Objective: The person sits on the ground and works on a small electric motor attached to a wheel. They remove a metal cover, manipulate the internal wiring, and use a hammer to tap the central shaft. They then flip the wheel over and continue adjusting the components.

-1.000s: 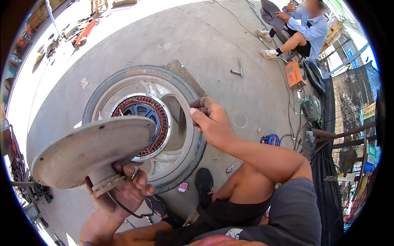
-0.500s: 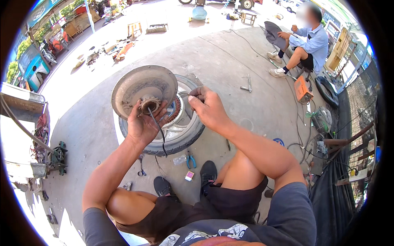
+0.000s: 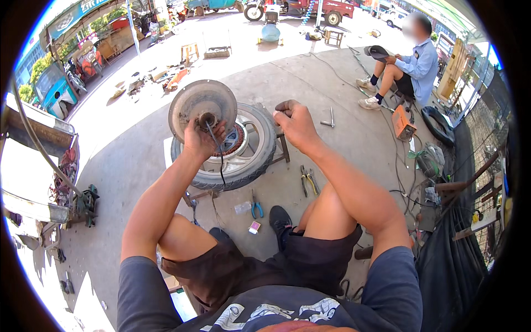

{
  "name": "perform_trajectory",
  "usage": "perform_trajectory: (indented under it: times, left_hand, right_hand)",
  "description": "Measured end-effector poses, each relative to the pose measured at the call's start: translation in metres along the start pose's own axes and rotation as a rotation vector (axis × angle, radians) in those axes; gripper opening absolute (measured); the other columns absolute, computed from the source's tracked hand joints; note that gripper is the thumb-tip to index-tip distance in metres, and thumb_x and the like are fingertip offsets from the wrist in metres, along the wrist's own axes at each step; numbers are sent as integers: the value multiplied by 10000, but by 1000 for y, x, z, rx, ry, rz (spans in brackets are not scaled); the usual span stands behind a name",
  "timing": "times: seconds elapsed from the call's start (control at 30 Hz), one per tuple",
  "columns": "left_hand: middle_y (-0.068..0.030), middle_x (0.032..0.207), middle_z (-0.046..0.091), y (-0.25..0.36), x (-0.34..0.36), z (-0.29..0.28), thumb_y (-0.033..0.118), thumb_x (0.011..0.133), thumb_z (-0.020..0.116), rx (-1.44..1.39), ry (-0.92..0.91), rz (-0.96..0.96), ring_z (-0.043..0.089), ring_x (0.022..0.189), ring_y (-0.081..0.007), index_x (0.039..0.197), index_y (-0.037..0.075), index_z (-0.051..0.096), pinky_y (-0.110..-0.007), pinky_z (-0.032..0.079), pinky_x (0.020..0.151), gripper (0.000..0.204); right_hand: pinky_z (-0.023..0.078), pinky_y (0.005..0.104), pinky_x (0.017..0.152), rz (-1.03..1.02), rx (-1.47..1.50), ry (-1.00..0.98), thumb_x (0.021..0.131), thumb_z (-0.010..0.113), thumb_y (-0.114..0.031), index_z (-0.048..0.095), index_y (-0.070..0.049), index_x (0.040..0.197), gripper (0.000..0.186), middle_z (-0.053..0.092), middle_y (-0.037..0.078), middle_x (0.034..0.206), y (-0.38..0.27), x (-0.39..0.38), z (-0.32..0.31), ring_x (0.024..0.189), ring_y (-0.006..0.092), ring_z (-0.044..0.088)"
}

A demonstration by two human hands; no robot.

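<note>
My left hand (image 3: pixel 200 144) grips a dusty round metal hub cover (image 3: pixel 199 95) by its toothed centre boss, raised over the near left part of the spoked wheel (image 3: pixel 254 171). A black cable (image 3: pixel 222 163) hangs from the boss. Inside the wheel, a copper-wound stator (image 3: pixel 234 148) shows partly behind the cover and hand. My right hand (image 3: pixel 296 124) is just right of the cover, thumb and forefinger pressed together; what it may hold is too small to make out. Below the wheel lie blue pliers (image 3: pixel 257 208), yellow-handled pliers (image 3: pixel 309 182) and a small pink box (image 3: pixel 254 227).
A co-worker (image 3: pixel 412 72) sits at the back right, near an orange machine (image 3: pixel 403 123), a black tyre (image 3: pixel 437 127), cables and a T-shaped wrench (image 3: pixel 330 120). A metal cart (image 3: pixel 47 207) stands left. Scattered parts (image 3: pixel 174 77), stools and vehicles are farther back.
My left hand has lifted the cover forward and turned it from nearly flat to face me. The view has tilted up. The co-worker's hands and dark sheet have lowered.
</note>
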State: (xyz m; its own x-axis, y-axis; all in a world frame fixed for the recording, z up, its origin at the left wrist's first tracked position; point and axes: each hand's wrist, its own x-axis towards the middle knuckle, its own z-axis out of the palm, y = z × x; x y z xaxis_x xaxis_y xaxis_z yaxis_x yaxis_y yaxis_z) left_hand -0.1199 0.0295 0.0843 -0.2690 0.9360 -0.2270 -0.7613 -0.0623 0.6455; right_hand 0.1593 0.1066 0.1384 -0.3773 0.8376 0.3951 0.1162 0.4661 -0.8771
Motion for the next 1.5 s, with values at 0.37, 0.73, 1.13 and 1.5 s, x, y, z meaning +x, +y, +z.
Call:
perform_trajectory:
  times: [0.37,0.73,1.13,1.5]
  left_hand:
    - [-256,1242,633,-1,-10,7,540,1051,228,61,68,-4,596,937,-286,1371,82,455,-442,504,905,602]
    - [-263,1185,661,1,-10,10,567,1037,214,18,114,16,600,926,-287,1372,102,452,-432,502,891,620]
    - [-261,1172,677,0,-7,13,554,1037,213,97,146,6,616,952,-302,1318,58,518,-444,501,910,647]
    - [-174,1149,636,-7,-12,41,527,1060,226,148,196,35,624,1051,-308,1324,25,542,-502,478,1012,650]
  right_hand:
    - [553,373,806,-66,-161,-40,847,671,-187,704,88,1012,322,739,220,915,-19,30,6,871,301,726]
    - [542,436,880,-116,-256,-162,808,660,-190,727,58,977,307,730,249,953,-11,61,55,941,385,709]
    - [552,445,832,-230,-108,-181,826,672,-166,693,40,1027,288,741,211,925,25,52,89,903,374,718]
    - [504,387,985,-276,114,-380,891,591,-35,529,107,1352,486,667,232,1239,47,60,108,1119,302,665]
